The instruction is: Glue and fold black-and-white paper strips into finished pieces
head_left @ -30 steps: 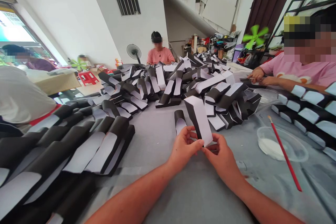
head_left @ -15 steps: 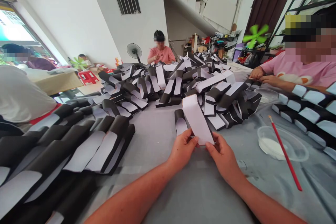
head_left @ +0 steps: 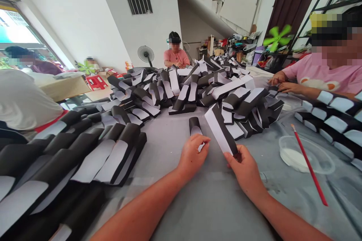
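My right hand (head_left: 245, 168) pinches the near end of a folded black and white paper piece (head_left: 221, 130), which tilts up and away toward the pile. My left hand (head_left: 192, 154) has let go of that piece and curls over the near end of a small rolled black and white piece (head_left: 194, 125) lying on the grey table cover (head_left: 175, 199). A large heap of the same black and white pieces (head_left: 198, 86) fills the middle of the table.
Rows of finished pieces (head_left: 85, 154) lie at my left, more (head_left: 333, 120) at the right. A clear dish of white glue (head_left: 305, 154) with a red brush (head_left: 308, 163) sits right of my hands. A person in pink (head_left: 325, 75) works at the right, another (head_left: 175, 54) at the far end.
The paper piece has turned from its white face to its black edge. My left hand released it and moved left to the small rolled piece; my right hand alone holds it now.
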